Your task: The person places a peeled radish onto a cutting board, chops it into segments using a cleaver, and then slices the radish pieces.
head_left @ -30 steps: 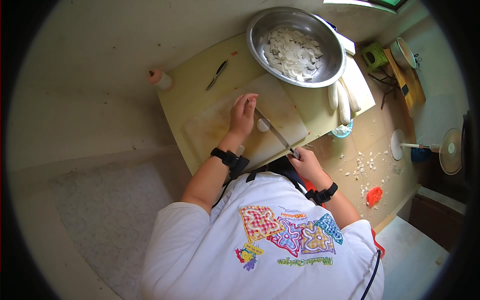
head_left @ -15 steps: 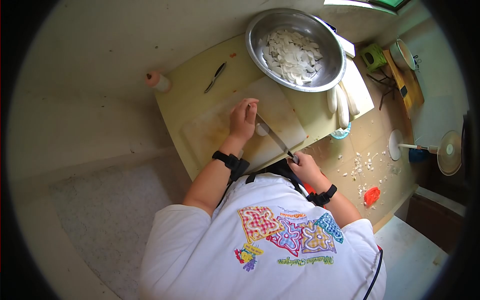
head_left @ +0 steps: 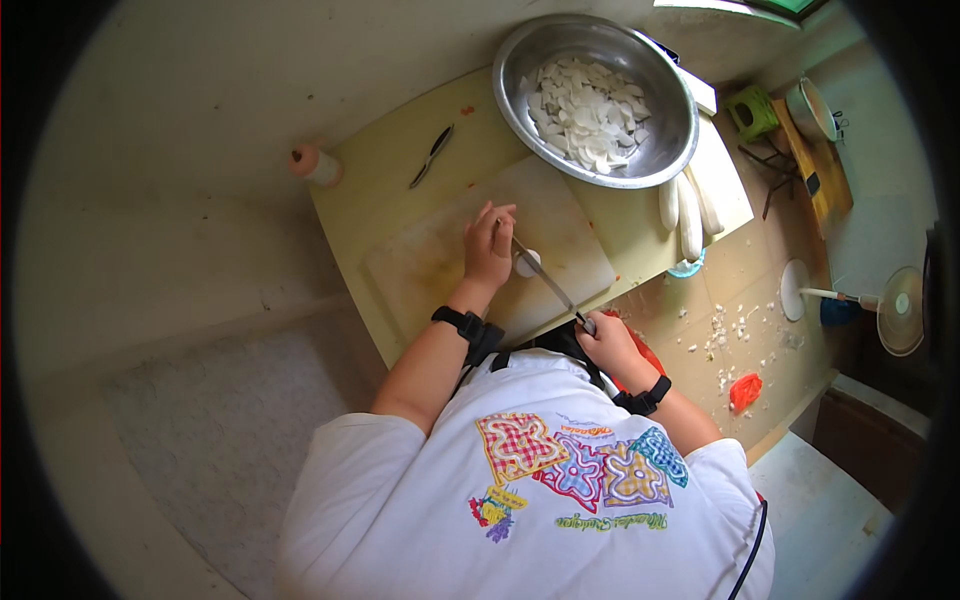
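Observation:
My right hand [head_left: 612, 346] is closed around the handle of a kitchen knife [head_left: 556, 288], low at the front edge of the table. The blade slants up and left over the cutting board [head_left: 565, 225], its far end close to my left hand's fingers. Beside and partly under the blade lies a small round white piece of peeled radish [head_left: 527, 263]. My left hand [head_left: 488, 248] is over the board with its fingers apart and lifted; what is under the palm is hidden.
A large steel bowl [head_left: 512, 100] of white slices [head_left: 590, 110] stands at the back. Several peeled white radishes [head_left: 690, 218] lie right of it. A peeler [head_left: 432, 157] and a pink-topped bottle [head_left: 316, 165] are at left. Scraps and a red bag [head_left: 745, 392] lie on the floor; a fan [head_left: 900, 310] stands right.
My left hand's fingers have lifted and spread slightly. The knife blade has shifted a little and now crosses the white piece; my right hand keeps its grip.

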Demonstrator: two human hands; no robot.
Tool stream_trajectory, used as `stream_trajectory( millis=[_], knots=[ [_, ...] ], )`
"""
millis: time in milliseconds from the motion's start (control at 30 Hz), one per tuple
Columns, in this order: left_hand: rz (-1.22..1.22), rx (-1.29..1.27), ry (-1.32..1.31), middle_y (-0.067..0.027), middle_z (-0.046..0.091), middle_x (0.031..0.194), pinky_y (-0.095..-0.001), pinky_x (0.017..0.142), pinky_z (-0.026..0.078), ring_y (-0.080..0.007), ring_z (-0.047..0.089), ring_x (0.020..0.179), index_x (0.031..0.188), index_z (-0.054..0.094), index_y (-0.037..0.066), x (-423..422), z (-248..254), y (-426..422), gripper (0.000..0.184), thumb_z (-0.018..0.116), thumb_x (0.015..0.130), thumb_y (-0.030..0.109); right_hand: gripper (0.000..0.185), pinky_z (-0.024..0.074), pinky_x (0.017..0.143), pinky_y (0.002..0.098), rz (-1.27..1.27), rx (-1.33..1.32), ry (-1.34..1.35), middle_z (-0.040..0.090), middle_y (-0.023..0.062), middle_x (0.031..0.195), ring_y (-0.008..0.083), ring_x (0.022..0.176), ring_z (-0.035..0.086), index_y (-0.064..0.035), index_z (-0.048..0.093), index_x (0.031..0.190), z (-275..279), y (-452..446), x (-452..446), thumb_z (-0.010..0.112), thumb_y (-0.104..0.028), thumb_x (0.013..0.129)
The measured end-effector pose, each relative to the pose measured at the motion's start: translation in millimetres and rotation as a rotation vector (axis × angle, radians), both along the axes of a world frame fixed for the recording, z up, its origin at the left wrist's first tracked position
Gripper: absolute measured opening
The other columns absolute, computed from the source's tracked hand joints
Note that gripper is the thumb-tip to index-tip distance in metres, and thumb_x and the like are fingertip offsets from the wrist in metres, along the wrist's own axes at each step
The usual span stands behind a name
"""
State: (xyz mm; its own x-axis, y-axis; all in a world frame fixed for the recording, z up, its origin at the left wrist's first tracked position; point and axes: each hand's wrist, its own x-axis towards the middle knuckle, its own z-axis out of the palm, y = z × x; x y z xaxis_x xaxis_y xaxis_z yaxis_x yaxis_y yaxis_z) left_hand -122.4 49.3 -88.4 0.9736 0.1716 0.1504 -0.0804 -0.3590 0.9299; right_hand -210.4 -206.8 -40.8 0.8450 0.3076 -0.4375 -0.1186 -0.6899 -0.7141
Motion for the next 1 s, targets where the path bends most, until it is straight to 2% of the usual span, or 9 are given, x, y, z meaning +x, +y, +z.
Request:
stream_trajectory(
  millis=[233, 333, 400, 433, 500, 700, 800, 933, 1000],
  knots=[
    [0.043, 0.025, 0.003, -0.0033, 0.066, 0.1, -0.06, 0.112, 0.018, -0.0325, 0.05, 0.13, 0.124, 0.059, 0.012, -4.0, -14.4, -3.9, 0.039, 0.04, 0.101, 0.038, 0.022, 0.0496, 0.066, 0.049, -0.015, -0.049, 0.01, 0.062, 0.0274, 0.074, 0.0454, 0.072, 0.062, 0.0032, 0.06, 0.087, 7.1, 6.7, -2.2, 0.062, -0.018, 0.085],
    [0.0, -0.053, 0.092, -0.0017, 0.066, 0.108, -0.0633, 0.112, 0.014, -0.0379, 0.039, 0.139, 0.134, 0.054, 0.014, -5.9, -29.3, 0.0, 0.044, 0.038, 0.102, 0.04, 0.021, 0.0502, 0.068, 0.0501, -0.015, -0.068, 0.013, 0.062, 0.0284, 0.076, 0.046, 0.075, 0.062, 0.003, 0.061, 0.088, -7.8, 7.9, -4.4, 0.061, -0.017, 0.084],
    [0.047, 0.119, 0.047, -0.0018, 0.065, 0.112, -0.0652, 0.111, 0.014, -0.0438, 0.03, 0.142, 0.136, 0.053, 0.013, -5.9, -40.9, 0.9, 0.047, 0.036, 0.103, 0.041, 0.021, 0.0504, 0.07, 0.0506, -0.004, -0.081, 0.003, 0.062, 0.0288, 0.078, 0.0462, 0.076, 0.062, 0.0028, 0.061, 0.089, -15.1, 8.0, -1.3, 0.06, -0.017, 0.083],
    [0.046, 0.119, 0.05, -0.0018, 0.065, 0.112, -0.0652, 0.111, 0.014, -0.0438, 0.03, 0.142, 0.136, 0.053, 0.013, -5.9, -46.8, 1.4, 0.047, 0.036, 0.103, 0.041, 0.021, 0.0505, 0.071, 0.0509, 0.004, -0.081, 0.008, 0.063, 0.0291, 0.079, 0.0463, 0.078, 0.062, 0.0024, 0.062, 0.09, -15.9, 9.8, 1.4, 0.059, -0.017, 0.083],
    [0.044, 0.077, 0.136, -0.0135, 0.053, 0.144, -0.0522, 0.115, 0.02, -0.0492, 0.025, 0.143, 0.105, 0.06, 0.013, -8.6, -59.3, 4.0, 0.028, 0.037, 0.104, 0.03, 0.022, 0.0506, 0.072, 0.0512, 0.019, -0.08, 0.022, 0.063, 0.0293, 0.08, 0.0464, 0.079, 0.062, 0.002, 0.063, 0.091, -17.4, 13.4, 0.7, 0.059, -0.018, 0.082],
    [0.013, 0.214, 0.277, -0.0065, 0.054, 0.143, -0.064, 0.114, 0.008, -0.0473, 0.023, 0.144, 0.111, 0.061, 0.021, -11.9, -58.2, 13.7, 0.033, 0.034, 0.105, 0.039, 0.024, 0.0507, 0.076, 0.0515, 0.02, -0.135, 0.062, 0.064, 0.0295, 0.083, 0.0459, 0.083, 0.063, 0.0017, 0.063, 0.093, -16.9, 18.7, 1.3, 0.059, -0.019, 0.082],
    [-0.022, 0.191, 0.312, -0.0043, 0.054, 0.142, -0.0686, 0.112, 0.01, -0.0475, 0.021, 0.144, 0.111, 0.062, 0.024, -9.3, -56.8, 18.0, 0.038, 0.034, 0.103, 0.047, 0.025, 0.051, 0.076, 0.0506, 0.0, -0.108, 0.07, 0.064, 0.0294, 0.084, 0.0459, 0.083, 0.063, 0.0022, 0.064, 0.095, -24.2, 15.9, 1.7, 0.058, -0.019, 0.083],
    [0.001, 0.2, 0.362, -0.0028, 0.056, 0.139, -0.0699, 0.111, 0.009, -0.046, 0.025, 0.142, 0.116, 0.063, 0.026, -2.0, -50.5, 16.5, 0.038, 0.036, 0.102, 0.049, 0.026, 0.051, 0.078, 0.0494, 0.006, -0.092, 0.102, 0.064, 0.0303, 0.087, 0.0455, 0.086, 0.063, 0.0029, 0.064, 0.095, -25.3, 13.3, 9.2, 0.058, -0.019, 0.082],
    [-0.049, 0.201, 0.473, -0.0003, 0.058, 0.137, -0.065, 0.114, 0.012, -0.0452, 0.029, 0.14, 0.124, 0.061, 0.027, 5.8, -49.5, 17.8, 0.04, 0.038, 0.101, 0.05, 0.026, 0.0509, 0.079, 0.0491, 0.012, -0.087, 0.117, 0.064, 0.0307, 0.087, 0.0454, 0.087, 0.063, 0.0033, 0.064, 0.095, -23.2, 14.2, 10.4, 0.058, -0.019, 0.082]
  ],
)
